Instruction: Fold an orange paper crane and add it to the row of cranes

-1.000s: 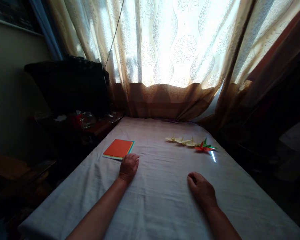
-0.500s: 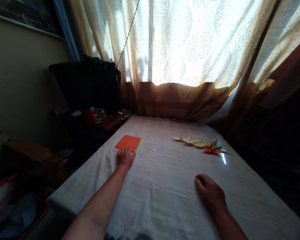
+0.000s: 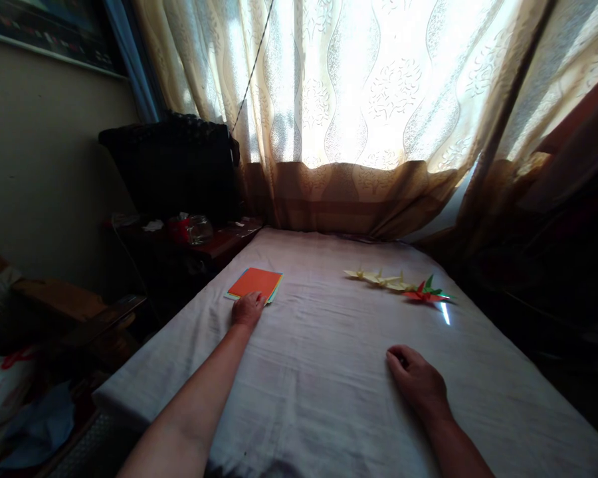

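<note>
the stack of coloured paper (image 3: 255,283), orange sheet on top, lies on the white sheet (image 3: 329,372) left of the folded paper cranes (image 3: 398,285). thin and light, it likely slides and creases easily, so a near-edge corner suits a pinch. the left hand (image 3: 247,311) rests fingertips on that near edge, fingers loosely curled, grasping nothing. the right hand (image 3: 417,382) lies relaxed on the sheet, nearer than the cranes, empty.

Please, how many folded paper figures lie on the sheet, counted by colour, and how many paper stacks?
Pale yellow folded figures: 3, in a row, as far as one can tell
Red-and-green folded figure: 1
Paper stack, orange on top, at the left hand: 1
Total: 5
</note>
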A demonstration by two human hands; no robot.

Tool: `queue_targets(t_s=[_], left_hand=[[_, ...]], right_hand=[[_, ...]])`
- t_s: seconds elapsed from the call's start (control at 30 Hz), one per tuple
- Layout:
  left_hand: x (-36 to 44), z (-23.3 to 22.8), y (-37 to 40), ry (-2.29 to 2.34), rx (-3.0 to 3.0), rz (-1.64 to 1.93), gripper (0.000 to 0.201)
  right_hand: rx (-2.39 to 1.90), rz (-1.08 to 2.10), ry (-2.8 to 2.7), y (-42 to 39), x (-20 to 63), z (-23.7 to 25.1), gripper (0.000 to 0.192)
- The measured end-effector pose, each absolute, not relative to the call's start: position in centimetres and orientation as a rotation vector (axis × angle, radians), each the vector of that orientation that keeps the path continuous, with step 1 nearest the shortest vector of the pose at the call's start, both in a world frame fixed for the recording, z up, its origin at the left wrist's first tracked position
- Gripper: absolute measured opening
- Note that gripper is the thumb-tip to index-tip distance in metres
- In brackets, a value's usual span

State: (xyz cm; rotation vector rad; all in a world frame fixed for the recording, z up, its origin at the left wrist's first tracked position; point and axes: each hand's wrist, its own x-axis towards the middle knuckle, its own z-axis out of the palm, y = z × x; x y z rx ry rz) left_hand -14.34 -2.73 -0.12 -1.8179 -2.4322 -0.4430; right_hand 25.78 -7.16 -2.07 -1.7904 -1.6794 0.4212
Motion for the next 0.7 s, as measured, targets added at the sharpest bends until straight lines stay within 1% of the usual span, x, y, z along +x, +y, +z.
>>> queue_targets(t_s=[0.7], left_hand=[[-14.85, -0.38, -2.62, -2.307, -1.954, -0.420, 0.030]], right_hand=[[-1.766, 0.434, -1.661, -7.43, 25.50, -1.67, 0.035]])
